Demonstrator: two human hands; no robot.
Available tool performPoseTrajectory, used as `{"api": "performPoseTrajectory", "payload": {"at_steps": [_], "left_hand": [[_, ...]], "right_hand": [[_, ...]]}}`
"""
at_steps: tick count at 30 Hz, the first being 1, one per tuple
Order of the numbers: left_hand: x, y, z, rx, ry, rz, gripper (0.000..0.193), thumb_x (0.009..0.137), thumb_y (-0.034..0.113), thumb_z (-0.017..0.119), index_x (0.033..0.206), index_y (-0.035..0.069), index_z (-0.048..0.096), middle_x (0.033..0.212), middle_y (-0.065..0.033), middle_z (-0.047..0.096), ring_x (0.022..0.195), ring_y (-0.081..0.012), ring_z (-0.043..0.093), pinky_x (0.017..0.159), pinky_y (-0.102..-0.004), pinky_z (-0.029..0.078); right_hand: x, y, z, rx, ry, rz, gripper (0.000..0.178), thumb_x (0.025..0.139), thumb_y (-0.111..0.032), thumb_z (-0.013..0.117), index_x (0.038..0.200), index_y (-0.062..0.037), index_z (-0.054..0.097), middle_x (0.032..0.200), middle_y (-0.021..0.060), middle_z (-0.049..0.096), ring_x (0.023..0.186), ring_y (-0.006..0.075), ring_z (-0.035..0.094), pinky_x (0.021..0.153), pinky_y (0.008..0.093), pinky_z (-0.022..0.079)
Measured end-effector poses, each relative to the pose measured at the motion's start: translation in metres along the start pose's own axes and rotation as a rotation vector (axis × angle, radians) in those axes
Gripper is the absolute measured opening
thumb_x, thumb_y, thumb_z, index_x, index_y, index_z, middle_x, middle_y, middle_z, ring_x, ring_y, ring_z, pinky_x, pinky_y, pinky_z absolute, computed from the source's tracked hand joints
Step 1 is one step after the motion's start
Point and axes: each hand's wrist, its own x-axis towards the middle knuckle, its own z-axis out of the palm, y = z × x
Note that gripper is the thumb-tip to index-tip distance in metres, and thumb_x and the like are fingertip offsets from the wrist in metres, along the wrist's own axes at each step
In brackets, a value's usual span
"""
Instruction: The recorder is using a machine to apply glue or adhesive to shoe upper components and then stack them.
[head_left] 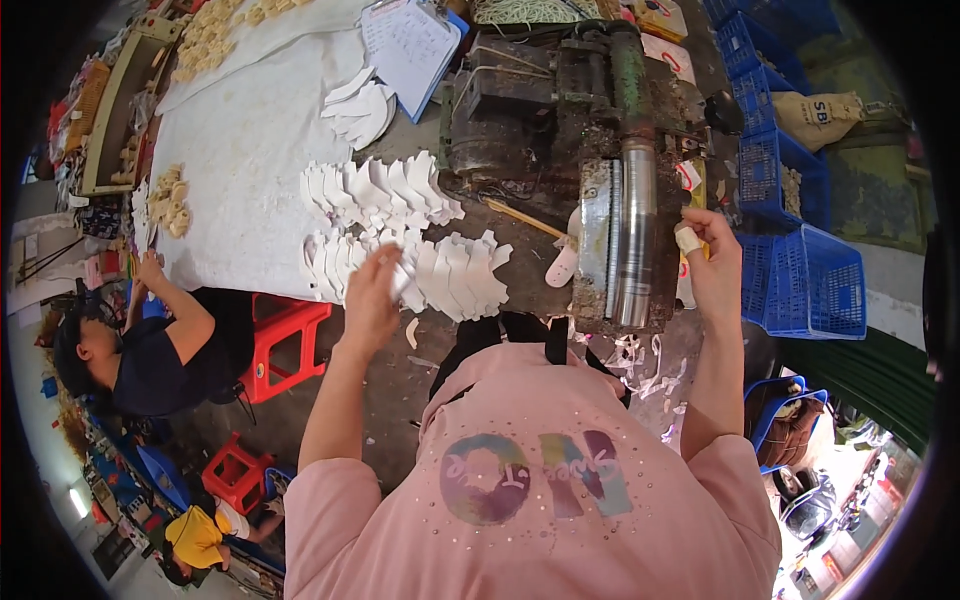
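My left hand (pixel 372 303) is over the nearer row of white scalloped cut pieces (pixel 455 275), its fingers closed on one white cut piece (pixel 404 276), slightly blurred. Behind lies a second row of similar pieces (pixel 380 192), overlapping one another. My right hand (pixel 714 268) is beside the right side of a worn metal machine (pixel 600 240) with a shiny roller (pixel 637 220). Its fingers are loosely bent and apart from the thumb, which has a pale wrap (pixel 687 239). Nothing shows in this hand. A pink piece (pixel 562 266) lies at the machine's left edge.
A wooden-handled tool (pixel 525 217) leans toward the machine. Farther back are curved white pieces (pixel 362 112) and a clipboard (pixel 412 50). Blue crates (pixel 800 285) stand on the right. A co-worker (pixel 150 345) sits at the left near a red stool (pixel 285 350). Scraps litter the floor.
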Motion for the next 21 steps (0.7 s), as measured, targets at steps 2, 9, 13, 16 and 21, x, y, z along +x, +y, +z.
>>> {"api": "performPoseTrajectory", "payload": {"at_steps": [2, 9, 13, 16, 21], "left_hand": [[-0.02, -0.009, 0.012, 0.125, -0.253, 0.079, 0.067, 0.055, -0.012, 0.055, 0.12, 0.005, 0.049, 0.129, -0.0109, 0.044, 0.113, -0.032, 0.047, 0.087, -0.0393, 0.039], [-0.041, -0.021, 0.037, 0.274, -0.469, 0.023, 0.061, 0.06, -0.004, 0.064, 0.118, 0.009, 0.051, 0.121, -0.0125, 0.048, 0.096, -0.0301, 0.056, 0.081, -0.0409, 0.043], [-0.03, -0.022, 0.02, 0.017, -0.555, -0.101, 0.061, 0.06, -0.005, 0.064, 0.118, 0.01, 0.051, 0.11, -0.0145, 0.055, 0.092, -0.0322, 0.058, 0.081, -0.0387, 0.045], [-0.006, 0.019, -0.015, -0.513, -0.298, -0.29, 0.062, 0.062, -0.005, 0.065, 0.12, 0.008, 0.048, 0.101, -0.011, 0.058, 0.088, -0.0257, 0.059, 0.081, -0.033, 0.046], [0.039, 0.106, -0.02, -1.561, 0.06, -0.177, 0.068, 0.062, -0.003, 0.074, 0.121, 0.006, 0.041, 0.104, -0.0086, 0.057, 0.094, -0.0179, 0.058, 0.084, -0.0306, 0.047]], "right_hand": [[0.001, -0.001, 0.001, -0.015, 0.007, -0.056, 0.025, 0.082, 0.002, 0.056, 0.107, -0.0015, 0.057, 0.088, 0.0027, 0.058, 0.084, 0.0103, 0.054, 0.078, 0.0237, 0.043], [0.004, -0.011, 0.006, 0.022, 0.052, -0.028, 0.031, 0.082, 0.005, 0.052, 0.112, -0.002, 0.054, 0.089, 0.0036, 0.059, 0.083, 0.0096, 0.055, 0.076, 0.0221, 0.043], [0.0, -0.02, 0.007, 0.043, 0.071, -0.048, 0.026, 0.083, 0.004, 0.053, 0.108, -0.001, 0.056, 0.09, 0.0036, 0.059, 0.082, 0.0095, 0.055, 0.075, 0.0225, 0.043], [-0.015, -0.042, 0.014, 0.113, 0.003, -0.081, 0.021, 0.082, 0.003, 0.055, 0.102, -0.0011, 0.058, 0.089, 0.0035, 0.059, 0.081, 0.0098, 0.055, 0.073, 0.023, 0.044], [-0.033, -0.081, 0.07, -0.034, -0.201, -0.529, 0.021, 0.077, -0.007, 0.066, 0.096, -0.0055, 0.06, 0.092, 0.0086, 0.056, 0.088, 0.0257, 0.052, 0.079, 0.0353, 0.042]]}}
